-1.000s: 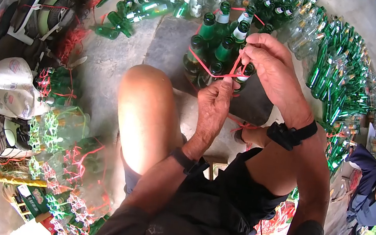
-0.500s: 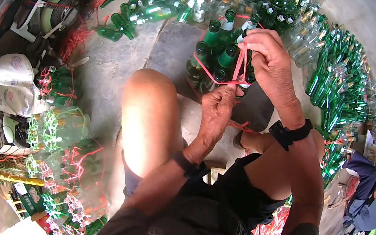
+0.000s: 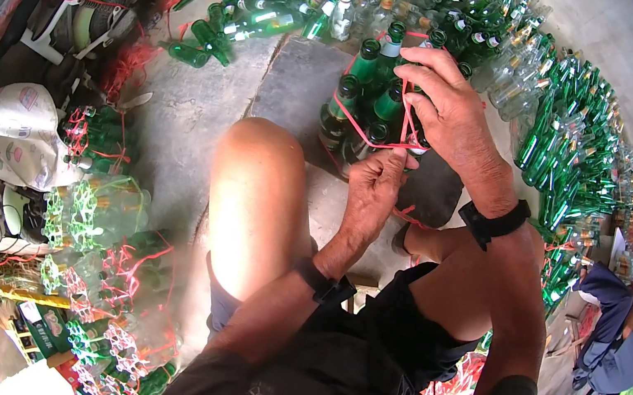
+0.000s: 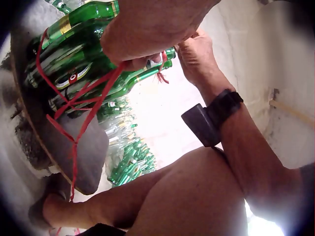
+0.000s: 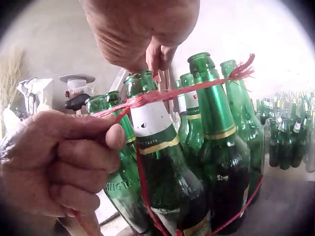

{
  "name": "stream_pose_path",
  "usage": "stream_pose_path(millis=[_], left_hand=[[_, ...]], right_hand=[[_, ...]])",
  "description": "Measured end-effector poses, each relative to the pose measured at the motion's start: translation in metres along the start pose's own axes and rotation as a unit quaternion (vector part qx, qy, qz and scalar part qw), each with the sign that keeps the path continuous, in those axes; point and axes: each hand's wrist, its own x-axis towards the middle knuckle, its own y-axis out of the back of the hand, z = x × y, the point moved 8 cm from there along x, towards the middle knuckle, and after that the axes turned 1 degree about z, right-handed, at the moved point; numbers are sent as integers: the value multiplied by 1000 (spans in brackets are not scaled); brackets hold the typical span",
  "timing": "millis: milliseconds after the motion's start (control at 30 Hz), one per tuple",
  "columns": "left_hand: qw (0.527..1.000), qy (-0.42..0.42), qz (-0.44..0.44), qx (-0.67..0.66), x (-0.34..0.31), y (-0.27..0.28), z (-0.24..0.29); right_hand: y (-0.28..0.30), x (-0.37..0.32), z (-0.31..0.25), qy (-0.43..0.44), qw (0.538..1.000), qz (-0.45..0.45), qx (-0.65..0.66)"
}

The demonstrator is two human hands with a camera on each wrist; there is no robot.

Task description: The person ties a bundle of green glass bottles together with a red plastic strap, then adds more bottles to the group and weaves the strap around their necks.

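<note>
Red plastic twine [image 5: 170, 94] rings the necks of green beer bottles [image 5: 216, 108] on a dark board [image 3: 434, 196]. The left hand [image 5: 64, 160] clamps it by thumb and finger — best kept snug — while the right hand [image 3: 461, 125] pinches a raised strand, upper fingers apart; pull evenly.

Bottle cluster [image 3: 365, 67] on slab [image 3: 295, 77], cord [image 3: 357, 128] around it; bottle pile [image 3: 564, 143] behind, sack [image 3: 18, 131] left.
</note>
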Motion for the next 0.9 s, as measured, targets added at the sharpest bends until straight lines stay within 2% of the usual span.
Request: stream_pose_path(millis=[67,167,500,600,667,900], left_hand=[[1000,7,-7,-7,0,-1,-1],[1000,6,-8,-10,1,-1,-3],[1000,2,-15,-20,2,-3,-4],[1000,10,-11,-20,1,-2,-4],[1000,17,-7,-20,-3,0,-2],[997,-38,14,67,-13,2,15]], right_hand=[[-3,2,-5,21,999,-23,-19],[-1,5,-5,46,999,-2,-23],[-17,11,0,30,997,-73,10],[-31,9,10,8,996,-90,14],[-30,8,16,-8,997,-61,34],[-25,11,25,-70,992,-65,79]])
